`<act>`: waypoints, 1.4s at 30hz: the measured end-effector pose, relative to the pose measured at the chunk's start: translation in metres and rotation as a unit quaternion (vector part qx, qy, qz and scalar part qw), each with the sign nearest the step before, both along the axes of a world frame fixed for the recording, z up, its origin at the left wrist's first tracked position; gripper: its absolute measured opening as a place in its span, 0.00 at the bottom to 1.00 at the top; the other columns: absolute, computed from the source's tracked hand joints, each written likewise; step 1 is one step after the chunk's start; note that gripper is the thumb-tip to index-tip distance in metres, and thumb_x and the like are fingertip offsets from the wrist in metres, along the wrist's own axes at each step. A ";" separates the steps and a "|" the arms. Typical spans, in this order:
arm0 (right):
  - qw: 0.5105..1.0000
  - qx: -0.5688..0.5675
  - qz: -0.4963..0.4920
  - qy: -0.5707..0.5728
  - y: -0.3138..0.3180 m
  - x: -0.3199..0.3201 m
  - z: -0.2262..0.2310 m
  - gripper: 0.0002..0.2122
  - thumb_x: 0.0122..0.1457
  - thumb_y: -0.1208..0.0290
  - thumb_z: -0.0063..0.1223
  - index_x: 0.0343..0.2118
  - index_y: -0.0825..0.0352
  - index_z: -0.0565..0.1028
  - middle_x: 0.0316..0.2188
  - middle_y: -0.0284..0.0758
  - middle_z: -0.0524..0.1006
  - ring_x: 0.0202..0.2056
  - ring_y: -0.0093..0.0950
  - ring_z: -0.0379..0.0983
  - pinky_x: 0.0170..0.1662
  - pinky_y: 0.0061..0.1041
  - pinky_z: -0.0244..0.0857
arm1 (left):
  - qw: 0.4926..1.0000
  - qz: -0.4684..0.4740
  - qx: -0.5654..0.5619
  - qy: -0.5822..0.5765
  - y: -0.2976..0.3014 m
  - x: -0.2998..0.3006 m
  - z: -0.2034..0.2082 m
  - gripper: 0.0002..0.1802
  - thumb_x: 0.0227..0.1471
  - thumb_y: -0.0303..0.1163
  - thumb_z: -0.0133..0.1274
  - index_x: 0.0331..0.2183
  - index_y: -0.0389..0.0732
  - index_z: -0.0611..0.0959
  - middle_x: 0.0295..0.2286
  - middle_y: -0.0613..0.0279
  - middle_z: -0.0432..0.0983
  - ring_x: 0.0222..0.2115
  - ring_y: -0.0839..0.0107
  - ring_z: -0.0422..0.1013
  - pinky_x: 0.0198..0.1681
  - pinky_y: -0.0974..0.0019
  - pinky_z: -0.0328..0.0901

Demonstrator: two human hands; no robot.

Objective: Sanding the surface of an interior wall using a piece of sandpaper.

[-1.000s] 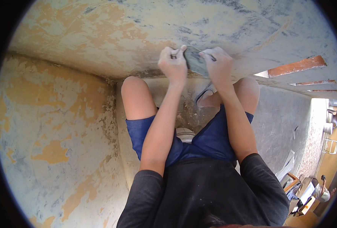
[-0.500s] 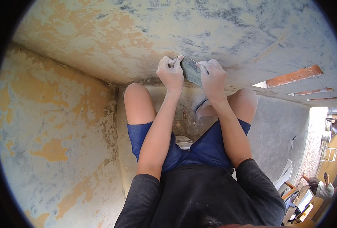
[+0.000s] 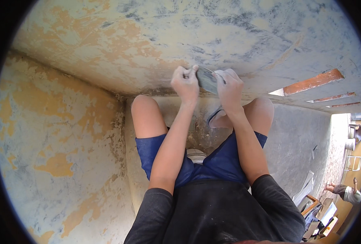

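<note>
A small dark grey-green sheet of sandpaper (image 3: 207,81) is stretched between my hands, just off the patchy wall in front of me. My left hand (image 3: 185,84) pinches its left edge between thumb and curled fingers. On the other edge, my right hand (image 3: 230,88) is closed round the sheet, hiding that side. Pale dust coats both hands. The front wall (image 3: 148,44) has cream filler, worn orange paint and dark grey smears.
A peeling side wall (image 3: 54,134) meets the front wall at a corner on my left. Slots with orange edges (image 3: 314,82) cut the wall at right. I sit on a white bucket (image 3: 196,155). Far right are stacked boards (image 3: 320,215) and another person (image 3: 347,192).
Both hands have come slightly down toward me with the sandpaper. The sheet has tilted and now looks darker. At far right, the other person has shifted.
</note>
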State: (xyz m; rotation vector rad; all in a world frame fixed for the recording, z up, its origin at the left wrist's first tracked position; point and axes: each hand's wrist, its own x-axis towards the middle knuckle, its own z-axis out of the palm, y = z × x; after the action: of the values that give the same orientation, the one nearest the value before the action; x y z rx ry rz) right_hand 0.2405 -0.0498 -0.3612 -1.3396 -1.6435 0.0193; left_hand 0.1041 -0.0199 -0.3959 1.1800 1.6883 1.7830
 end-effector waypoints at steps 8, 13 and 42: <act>0.999 -0.028 -0.042 0.002 -0.002 0.015 -0.001 0.02 0.57 0.78 0.63 0.32 0.66 0.84 0.28 0.40 0.79 0.30 0.40 0.77 0.36 0.36 0.70 | 0.997 -0.006 0.046 0.059 0.001 0.015 -0.014 0.26 0.49 0.28 0.73 0.19 0.36 0.68 0.15 0.62 0.62 0.20 0.76 0.54 0.24 0.67 0.56; 0.999 -0.039 -0.025 0.016 -0.006 0.011 0.001 0.02 0.56 0.78 0.64 0.32 0.66 0.85 0.27 0.39 0.79 0.30 0.40 0.77 0.35 0.36 0.70 | 0.999 -0.007 0.029 0.010 0.002 0.021 -0.023 0.26 0.51 0.26 0.72 0.19 0.36 0.67 0.15 0.64 0.59 0.19 0.75 0.53 0.23 0.66 0.54; 0.998 -0.018 -0.056 0.032 -0.008 0.033 0.004 0.03 0.52 0.78 0.69 0.30 0.67 0.85 0.24 0.38 0.80 0.26 0.35 0.77 0.32 0.32 0.69 | 0.996 0.034 0.050 0.060 -0.006 0.041 -0.017 0.24 0.50 0.26 0.72 0.19 0.35 0.70 0.17 0.62 0.62 0.20 0.74 0.54 0.24 0.64 0.56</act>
State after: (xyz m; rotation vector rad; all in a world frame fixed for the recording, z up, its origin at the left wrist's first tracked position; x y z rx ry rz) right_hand 0.2733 -0.0575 -0.3569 -1.4423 -1.5196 0.0250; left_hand 0.1447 -0.0256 -0.4124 1.3118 1.7427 1.8908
